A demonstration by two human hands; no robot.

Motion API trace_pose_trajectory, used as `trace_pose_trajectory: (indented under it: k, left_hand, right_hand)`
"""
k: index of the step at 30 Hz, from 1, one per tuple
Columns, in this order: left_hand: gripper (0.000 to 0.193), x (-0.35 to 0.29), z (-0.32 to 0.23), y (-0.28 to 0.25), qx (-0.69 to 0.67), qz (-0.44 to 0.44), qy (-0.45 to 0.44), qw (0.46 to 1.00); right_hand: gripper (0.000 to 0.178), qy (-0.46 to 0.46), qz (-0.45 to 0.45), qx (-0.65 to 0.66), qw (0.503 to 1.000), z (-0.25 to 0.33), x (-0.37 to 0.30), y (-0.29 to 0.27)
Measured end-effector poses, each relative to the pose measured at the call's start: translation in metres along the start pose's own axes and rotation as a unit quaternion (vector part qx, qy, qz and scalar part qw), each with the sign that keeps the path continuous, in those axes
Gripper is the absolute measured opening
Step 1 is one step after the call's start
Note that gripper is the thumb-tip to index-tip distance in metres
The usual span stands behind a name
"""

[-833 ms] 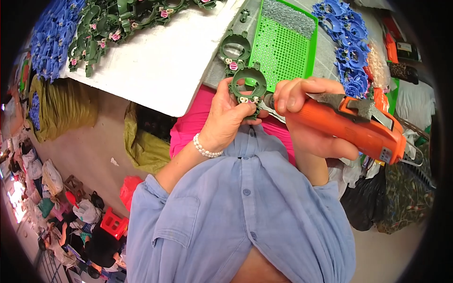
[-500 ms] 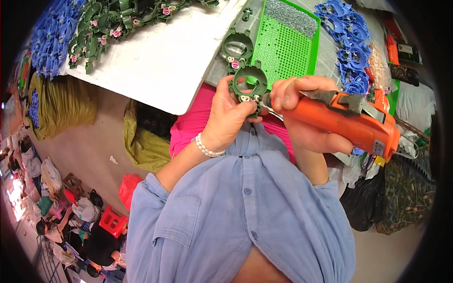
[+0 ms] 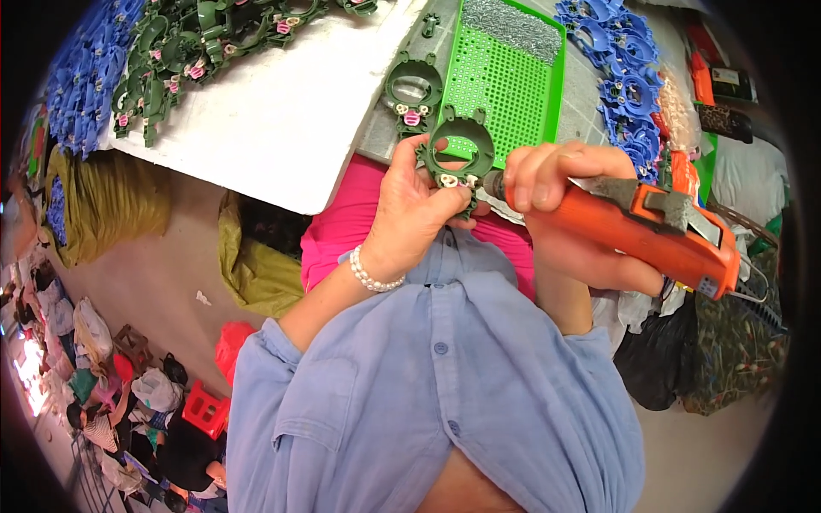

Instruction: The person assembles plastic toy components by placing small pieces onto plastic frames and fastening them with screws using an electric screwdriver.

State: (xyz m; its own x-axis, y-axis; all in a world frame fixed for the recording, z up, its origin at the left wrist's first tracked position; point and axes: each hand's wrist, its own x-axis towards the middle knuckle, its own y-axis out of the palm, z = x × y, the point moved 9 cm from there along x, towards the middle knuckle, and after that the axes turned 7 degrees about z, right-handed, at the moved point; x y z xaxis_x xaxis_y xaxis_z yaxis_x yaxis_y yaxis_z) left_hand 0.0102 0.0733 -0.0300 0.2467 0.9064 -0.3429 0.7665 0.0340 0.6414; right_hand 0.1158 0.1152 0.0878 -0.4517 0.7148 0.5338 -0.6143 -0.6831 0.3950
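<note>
One green ring part, over the lap at the table edge; left hand pinches its lower end, thumb and fingers closed. Right hand wrapped firmly round an orange driver, nose at the part's side; contact cannot be told. Beyond: second ring part, green perforated tray with silvery pieces, blue parts rightward.

I watch through the left head fisheye, worn by the person and facing steeply down: shirt close below, left hand and right hand near mid-frame, table beyond toward the top, floor farther off at left.
</note>
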Motion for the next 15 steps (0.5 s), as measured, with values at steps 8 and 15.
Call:
trace_pose_trajectory:
  k: [8, 15]
  left_hand:
    - [0.054, -0.007, 0.000, -0.014, -0.012, -0.048, -0.008, 0.999]
    - [0.052, -0.003, 0.005, -0.015, 0.002, -0.022, -0.028, 0.999]
  right_hand:
    - [0.097, 0.014, -0.095, -0.109, 0.989, 0.026, -0.011, -0.020]
    - [0.095, 0.014, -0.153, -0.102, 0.983, -0.028, -0.033, -0.074]
